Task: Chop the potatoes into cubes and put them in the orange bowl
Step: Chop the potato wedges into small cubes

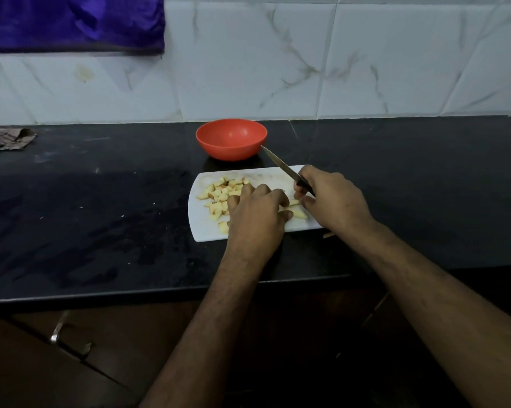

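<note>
A white cutting board (202, 231) lies on the black counter, with several pale yellow potato cubes (219, 195) heaped on its left half. My left hand (254, 213) rests over the board's middle with curled fingers among the potato pieces; what it holds is hidden. A longer potato strip (298, 214) lies between my two hands. My right hand (333, 201) grips the dark handle of a knife (279, 164), whose blade points up and left toward the orange bowl (231, 139). The bowl stands just behind the board and looks empty.
The black counter (101, 216) stretches wide to the left and right, with its front edge near my forearms. A patterned cloth (5, 138) lies at the far left by the tiled wall. Purple fabric (71, 22) hangs at the upper left. A drawer handle (69, 340) shows below.
</note>
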